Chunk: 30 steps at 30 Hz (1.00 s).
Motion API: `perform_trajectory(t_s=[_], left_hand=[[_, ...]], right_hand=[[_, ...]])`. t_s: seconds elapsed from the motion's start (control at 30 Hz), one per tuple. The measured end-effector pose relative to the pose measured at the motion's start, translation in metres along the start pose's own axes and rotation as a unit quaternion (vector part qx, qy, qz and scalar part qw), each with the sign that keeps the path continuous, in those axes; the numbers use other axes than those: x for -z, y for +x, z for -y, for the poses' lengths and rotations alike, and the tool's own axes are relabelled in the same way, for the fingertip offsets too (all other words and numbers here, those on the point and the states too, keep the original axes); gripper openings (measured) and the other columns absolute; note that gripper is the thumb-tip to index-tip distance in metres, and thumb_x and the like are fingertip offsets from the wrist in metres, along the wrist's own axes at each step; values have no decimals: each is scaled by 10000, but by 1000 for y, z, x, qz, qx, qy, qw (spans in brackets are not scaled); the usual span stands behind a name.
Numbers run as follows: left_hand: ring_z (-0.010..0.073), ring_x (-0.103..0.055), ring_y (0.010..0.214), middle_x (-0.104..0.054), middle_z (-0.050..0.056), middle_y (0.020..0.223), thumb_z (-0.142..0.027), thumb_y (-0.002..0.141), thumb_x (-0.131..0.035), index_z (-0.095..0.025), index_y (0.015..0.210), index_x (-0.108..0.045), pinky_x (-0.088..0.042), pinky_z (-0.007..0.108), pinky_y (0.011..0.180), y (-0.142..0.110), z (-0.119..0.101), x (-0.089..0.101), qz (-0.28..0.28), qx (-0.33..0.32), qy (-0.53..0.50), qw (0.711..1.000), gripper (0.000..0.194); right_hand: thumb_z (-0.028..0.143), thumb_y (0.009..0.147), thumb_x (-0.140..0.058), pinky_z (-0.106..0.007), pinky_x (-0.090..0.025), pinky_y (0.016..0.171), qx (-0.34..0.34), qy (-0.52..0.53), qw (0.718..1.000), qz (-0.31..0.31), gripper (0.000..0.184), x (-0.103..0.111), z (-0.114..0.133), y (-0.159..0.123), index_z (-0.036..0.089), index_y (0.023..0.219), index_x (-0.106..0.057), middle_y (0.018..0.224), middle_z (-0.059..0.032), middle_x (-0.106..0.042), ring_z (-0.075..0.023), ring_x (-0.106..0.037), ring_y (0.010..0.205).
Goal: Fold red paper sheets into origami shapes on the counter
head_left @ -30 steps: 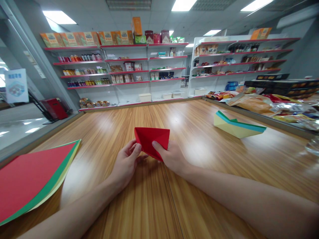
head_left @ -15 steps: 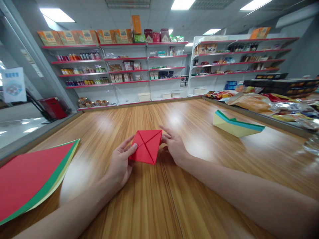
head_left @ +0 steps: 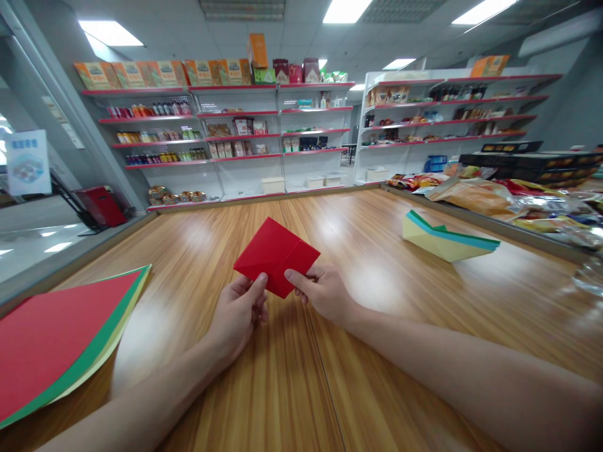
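Observation:
A folded square of red paper is held up over the middle of the table, one corner pointing away from me. My left hand pinches its lower left edge, thumb on top and fingers curled beneath. At the lower right edge, my right hand grips it the same way, with its thumb on the near face. A single crease crosses the right part of this face. The underside of the paper is hidden from me.
Sheets of red, green and pale yellow paper lie stacked at the left. A folded paper boat in yellow, blue and green stands on the right of the wooden table. Packaged snacks are heaped beyond the right edge.
The red paper has been turned over and rotated, so the face with crossing creases no longer shows. My right hand, fingers spread beside it before, has closed on its right edge.

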<state>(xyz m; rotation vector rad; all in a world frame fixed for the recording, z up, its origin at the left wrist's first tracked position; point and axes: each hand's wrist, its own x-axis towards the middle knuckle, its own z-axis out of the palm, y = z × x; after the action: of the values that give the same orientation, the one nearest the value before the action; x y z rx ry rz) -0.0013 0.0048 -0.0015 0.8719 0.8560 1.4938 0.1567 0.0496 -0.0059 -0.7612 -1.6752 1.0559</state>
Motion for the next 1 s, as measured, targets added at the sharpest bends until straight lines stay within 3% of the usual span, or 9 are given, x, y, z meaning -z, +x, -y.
perform_trajectory(t_s=[0.17,0.27,0.33,0.43,0.53,0.63,0.7,0.83,1.0], left_hand=[[154,-644,739,-688,43,869,-187,815,-610,-147,896,-624,-543,255,655,6,-3,-3,-69,-45,-68,994,91],[168,-655,638,-696,64,809,-155,823,-558,-129,900,-615,-552,267,549,10,-7,3,-98,-26,-61,993,100],[142,-607,498,-671,45,704,-177,813,-576,-125,870,-607,-507,230,426,11,-7,7,-83,-19,-40,996,84],[103,-508,380,-613,6,598,-234,788,-635,-127,826,-608,-422,193,314,10,-6,9,-31,3,-11,999,117],[112,-523,408,-625,21,624,-289,788,-662,-127,915,-639,-410,187,312,10,-4,8,40,59,18,997,207],[150,-634,594,-680,70,737,-302,803,-666,-126,1002,-663,-510,218,511,10,-3,7,101,91,21,991,266],[189,-668,747,-703,110,859,-290,805,-671,-123,1041,-671,-525,260,677,10,-2,8,146,101,25,984,289],[246,-656,905,-681,145,1031,-242,789,-685,-137,1132,-646,-499,324,799,8,-4,9,223,123,12,967,360],[263,-659,911,-665,159,1073,-254,786,-688,-150,1161,-628,-506,348,783,6,-6,8,219,138,4,966,394]], right_hand=[[281,858,-531,-239,-438,561,132,-101,978,124,196,-3,8,-9,164,795,-675,745,-36,-646,-132,-576,636],[187,797,-561,-273,-483,641,140,-201,969,37,131,1,4,-6,166,907,-630,828,-53,-637,-162,-594,732],[192,769,-598,-347,-499,755,151,-280,946,-57,280,10,2,3,153,1045,-571,944,-95,-618,-213,-588,874],[290,778,-648,-456,-394,979,267,-393,879,-27,608,29,6,16,173,1328,-418,1319,-169,-450,-290,-419,1224],[305,860,-571,-522,-236,1075,382,-480,786,76,505,47,14,19,300,1345,-432,1504,-87,-254,-303,-190,1385],[238,911,-486,-536,-143,1113,440,-517,709,191,432,57,13,10,303,1336,-448,1493,-34,-308,-259,-163,1404],[221,923,-458,-501,-163,1128,446,-513,700,218,432,60,9,3,246,1354,-436,1463,-42,-364,-236,-178,1402],[221,927,-454,-477,-246,1117,420,-502,729,201,452,61,10,-6,164,1374,-416,1437,-97,-396,-250,-202,1393],[182,928,-463,-520,-225,1118,418,-482,717,281,413,56,20,-8,282,1329,-473,1432,-16,-415,-243,-224,1387]])
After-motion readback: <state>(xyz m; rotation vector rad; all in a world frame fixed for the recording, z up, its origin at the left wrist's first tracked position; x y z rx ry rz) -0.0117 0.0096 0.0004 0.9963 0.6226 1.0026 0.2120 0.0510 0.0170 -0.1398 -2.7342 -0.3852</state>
